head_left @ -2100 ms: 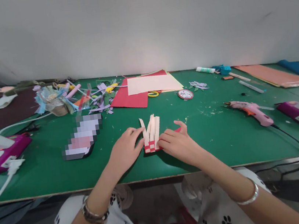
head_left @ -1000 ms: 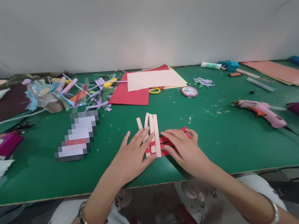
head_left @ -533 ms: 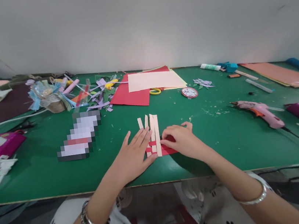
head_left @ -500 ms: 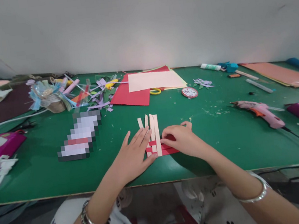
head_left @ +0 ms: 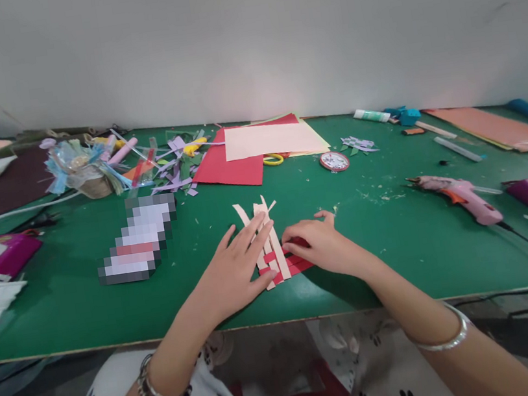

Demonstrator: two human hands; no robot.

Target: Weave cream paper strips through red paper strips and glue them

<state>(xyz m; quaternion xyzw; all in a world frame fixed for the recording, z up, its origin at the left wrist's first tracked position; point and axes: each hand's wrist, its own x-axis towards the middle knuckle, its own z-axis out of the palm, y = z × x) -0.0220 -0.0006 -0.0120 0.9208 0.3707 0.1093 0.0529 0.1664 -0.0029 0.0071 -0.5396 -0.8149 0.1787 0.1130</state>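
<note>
Several cream paper strips (head_left: 278,255) lie interlaced with red paper strips (head_left: 297,264) near the table's front edge. My left hand (head_left: 237,254) rests on the cream strips with its fingers spread, covering part of the weave. On the right side of the weave, my right hand (head_left: 319,242) pinches a red paper strip between thumb and index finger. Its other fingers curl, and the strip's far end is hidden beneath the hand. The upper ends of the cream strips fan apart unevenly beyond my left fingertips.
Red paper (head_left: 233,166) and a pale sheet (head_left: 270,139) lie behind, over yellow-handled scissors (head_left: 273,159). A pink glue gun (head_left: 460,196) with its cord lies right. A blurred-out phone (head_left: 139,238) and a purple power strip (head_left: 1,268) are left. Purple scraps (head_left: 180,164) lie behind.
The woven strips have tilted, and the cream strips' upper ends have spread and shifted slightly left. My left hand stays on them; my right hand still pinches the red strip.
</note>
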